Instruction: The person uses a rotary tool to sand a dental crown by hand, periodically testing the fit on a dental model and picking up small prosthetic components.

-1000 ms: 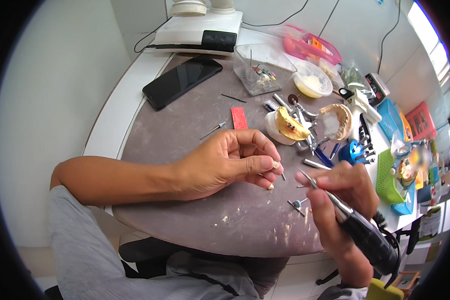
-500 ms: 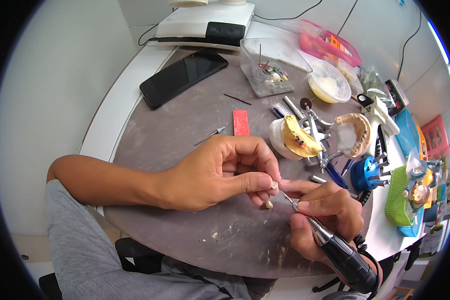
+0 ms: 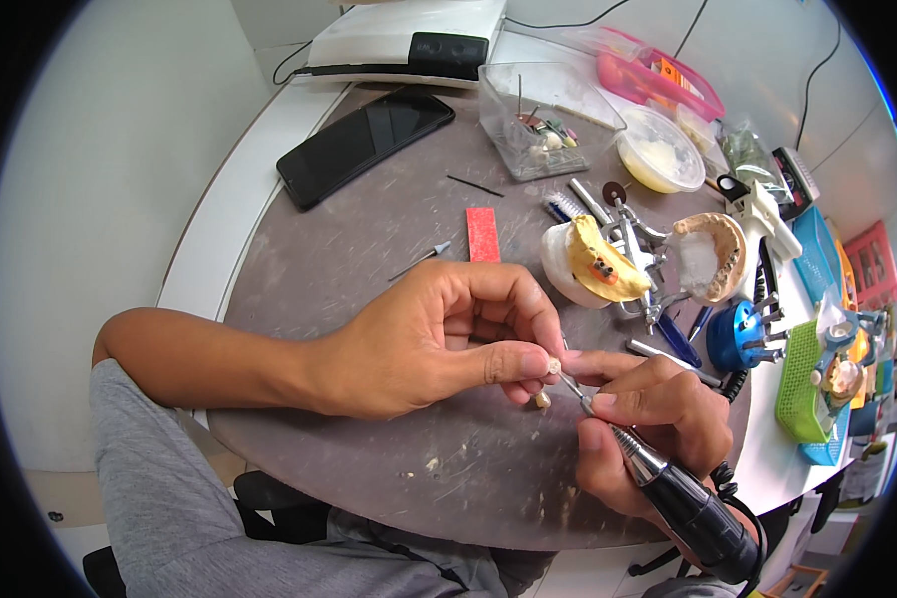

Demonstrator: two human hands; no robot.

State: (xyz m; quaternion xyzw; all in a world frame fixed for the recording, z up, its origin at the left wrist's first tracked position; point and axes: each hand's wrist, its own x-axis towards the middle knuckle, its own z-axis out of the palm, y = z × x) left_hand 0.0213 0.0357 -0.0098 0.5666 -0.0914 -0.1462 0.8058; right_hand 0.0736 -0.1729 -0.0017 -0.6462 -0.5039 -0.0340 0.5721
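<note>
Between thumb and fingertips, my left hand (image 3: 444, 344) pinches a small, cream-coloured dental crown (image 3: 554, 367). My right hand (image 3: 658, 409) grips a black and silver rotary handpiece (image 3: 683, 503) like a pen. Its thin metal bur (image 3: 571, 385) points up and left, its tip at the crown; whether it touches I cannot tell. A right fingertip rests close against the left fingers. Just below the left fingertips shows a second small tooth-like piece (image 3: 542, 400); whether it is held or lies on the table is unclear.
Beyond my hands are a hinged articulator (image 3: 623, 244) with yellow and beige dental casts, a red strip (image 3: 482, 234) and a grey pointed bur (image 3: 421, 261). Farther back lie a black phone (image 3: 367, 147) and a clear box (image 3: 548, 149). A blue bur stand (image 3: 736, 337) and green basket (image 3: 805, 384) stand right.
The view has shifted slightly, so the table items sit a little higher in it. Both hands keep their grips, with the bur tip still at the crown.
</note>
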